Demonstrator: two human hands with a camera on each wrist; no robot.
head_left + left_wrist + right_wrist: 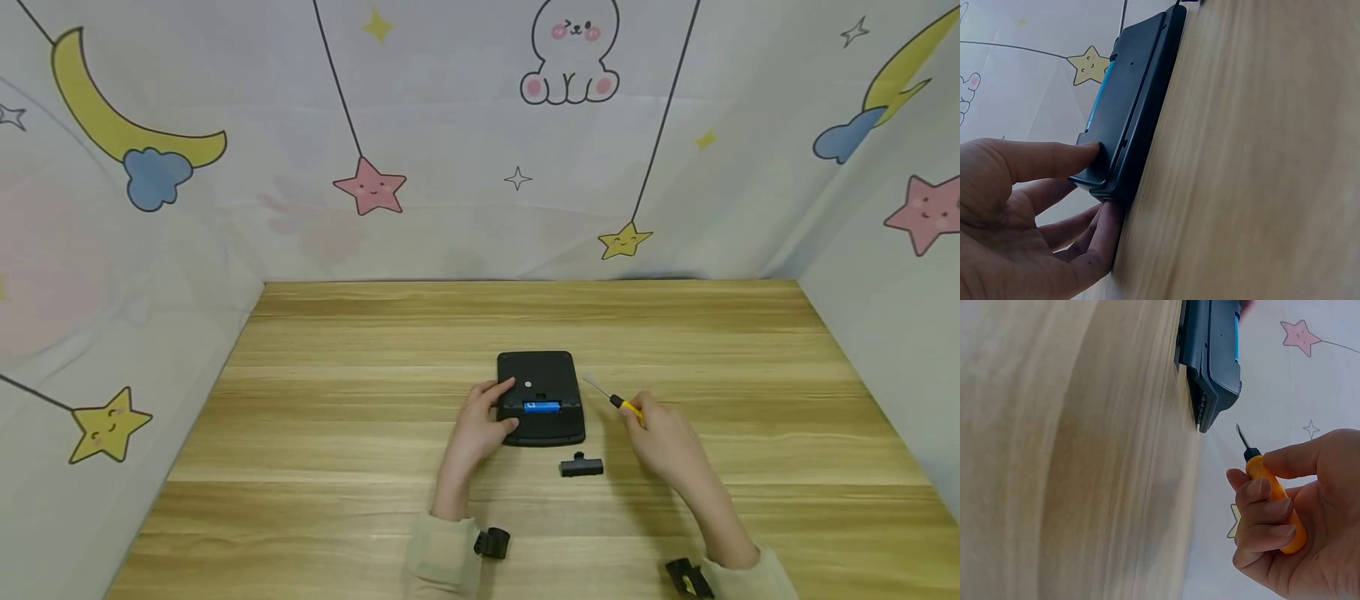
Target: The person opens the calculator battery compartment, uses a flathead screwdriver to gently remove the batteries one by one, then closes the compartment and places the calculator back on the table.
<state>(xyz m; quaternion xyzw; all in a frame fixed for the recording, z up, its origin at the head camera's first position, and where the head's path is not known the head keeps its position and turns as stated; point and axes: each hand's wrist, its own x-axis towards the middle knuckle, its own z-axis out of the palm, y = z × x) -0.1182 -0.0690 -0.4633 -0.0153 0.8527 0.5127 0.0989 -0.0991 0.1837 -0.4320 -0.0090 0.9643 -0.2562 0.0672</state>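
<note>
A black calculator (538, 367) lies face down on the wooden table, the battery slot in its back uncovered. In that slot sits a blue battery (542, 407). My left hand (480, 427) grips the calculator's left edge; in the left wrist view the thumb (1054, 159) presses on its back while other fingers are against the side edge. My right hand (666, 437) holds a small screwdriver by its yellow handle (1291, 528), just right of the calculator. The screwdriver's metal tip points up and left, apart from the calculator.
The dark battery cover (581, 467) lies on the table (337, 467) just in front of the calculator, between the two forearms. Black straps sit at both sleeve cuffs. A white cloth (465, 100) printed with stars and moons hangs behind and beside the table.
</note>
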